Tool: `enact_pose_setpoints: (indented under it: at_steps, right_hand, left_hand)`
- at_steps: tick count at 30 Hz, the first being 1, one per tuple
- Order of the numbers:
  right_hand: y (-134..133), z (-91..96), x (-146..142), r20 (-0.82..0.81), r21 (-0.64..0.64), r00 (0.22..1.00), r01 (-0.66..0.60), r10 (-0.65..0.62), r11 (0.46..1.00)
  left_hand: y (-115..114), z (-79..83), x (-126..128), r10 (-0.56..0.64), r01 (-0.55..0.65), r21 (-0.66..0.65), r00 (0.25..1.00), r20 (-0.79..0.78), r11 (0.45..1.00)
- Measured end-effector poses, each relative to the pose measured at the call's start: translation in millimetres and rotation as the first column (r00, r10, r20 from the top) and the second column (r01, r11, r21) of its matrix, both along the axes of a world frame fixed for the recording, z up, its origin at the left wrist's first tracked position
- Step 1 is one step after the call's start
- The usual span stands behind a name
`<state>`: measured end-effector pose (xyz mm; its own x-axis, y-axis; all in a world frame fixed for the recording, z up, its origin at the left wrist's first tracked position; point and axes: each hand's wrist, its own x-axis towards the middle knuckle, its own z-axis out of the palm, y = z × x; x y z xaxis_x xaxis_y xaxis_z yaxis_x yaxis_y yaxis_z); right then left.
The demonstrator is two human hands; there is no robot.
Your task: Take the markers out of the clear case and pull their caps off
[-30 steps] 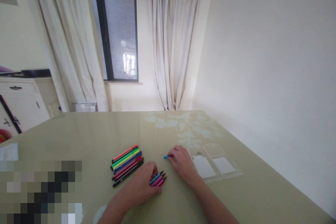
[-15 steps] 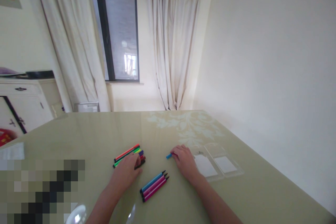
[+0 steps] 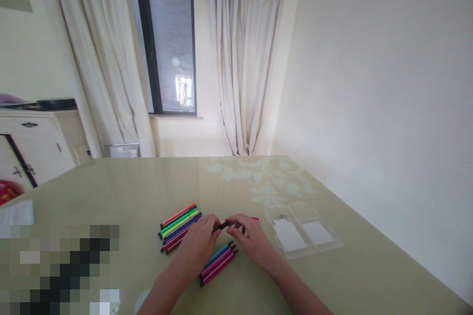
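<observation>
A black marker (image 3: 223, 225) spans the gap between my hands. My left hand (image 3: 197, 238) is closed around one end, beside a row of capped markers (image 3: 180, 224) in orange, green, yellow, purple and red. The fingers of my right hand (image 3: 252, 237) pinch the other end. A small pink piece (image 3: 255, 219), seemingly a marker cap, shows behind the right hand's knuckles. Just below the hands lie several uncapped blue and magenta markers (image 3: 218, 267), black tips pointing up and right. The left hand partly covers both groups.
An open clear plastic case (image 3: 315, 248) with white paper inserts lies right of my hands. The glossy table (image 3: 121, 192) runs back toward a window (image 3: 172, 49) and curtains (image 3: 251, 59). A white wall (image 3: 377, 83) stands along the right side.
My left hand has moved right from the capped row and now has the black marker. My right hand shifted slightly left to meet it. The blue cap at its fingertips is out of sight.
</observation>
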<state>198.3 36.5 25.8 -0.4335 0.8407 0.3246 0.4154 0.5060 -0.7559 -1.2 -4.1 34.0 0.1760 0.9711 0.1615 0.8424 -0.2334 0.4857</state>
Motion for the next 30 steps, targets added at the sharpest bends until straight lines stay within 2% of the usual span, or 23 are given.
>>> enact_pose_setpoints:
  at_steps: [4, 7, 10, 12, 15, 19, 24, 27, 30]
  right_hand:
    - [-2.7, 5.8, 0.3, -0.185, -0.099, 0.982, -0.056, 0.036, 0.994]
    - [-0.1, 6.3, 1.1, -0.29, -0.168, 0.956, -0.092, 0.04, 0.981]
    - [6.6, 5.6, 3.2, -0.301, -0.184, 0.953, -0.091, 0.032, 0.979]
    - [15.0, 5.6, 10.9, -0.328, -0.181, 0.944, -0.036, -0.026, 0.983]
    - [32.0, 5.3, 34.3, -0.401, -0.186, 0.892, 0.145, -0.21, 0.972]
    - [48.2, 1.0, 64.3, -0.328, -0.144, 0.893, 0.275, -0.308, 0.951]
    - [48.1, -4.4, 68.0, -0.143, -0.073, 0.946, 0.282, -0.29, 0.957]
    - [42.8, -3.6, 62.4, -0.013, -0.013, 0.959, 0.283, -0.284, 0.959]
    - [36.8, -1.8, 57.0, 0.092, 0.04, 0.962, 0.253, -0.256, 0.967]
  left_hand:
    - [-4.1, -1.9, 19.2, -0.07, 0.068, 0.019, 0.993, 0.096, 0.997]
    - [-7.0, 0.1, 26.0, -0.061, 0.059, 0.03, 0.995, 0.073, 0.998]
    - [-9.3, 7.5, 28.9, -0.017, 0.016, 0.005, 1.0, 0.022, 1.0]
    - [-8.9, 12.2, 25.4, 0.046, -0.047, -0.041, 0.999, -0.025, 0.998]
    - [-3.4, 12.3, 8.8, 0.149, -0.152, -0.082, 0.988, -0.045, 0.985]
    - [7.1, -2.0, -15.6, 0.153, -0.151, -0.069, 0.988, 0.027, 0.986]
    - [8.4, -19.2, -20.5, 0.048, -0.051, -0.14, 0.998, -0.027, 0.989]
    - [6.4, -19.4, -19.5, 0.031, -0.035, -0.178, 0.999, -0.027, 0.983]
    - [3.7, -12.8, -19.4, 0.034, -0.036, -0.2, 0.999, -0.016, 0.979]
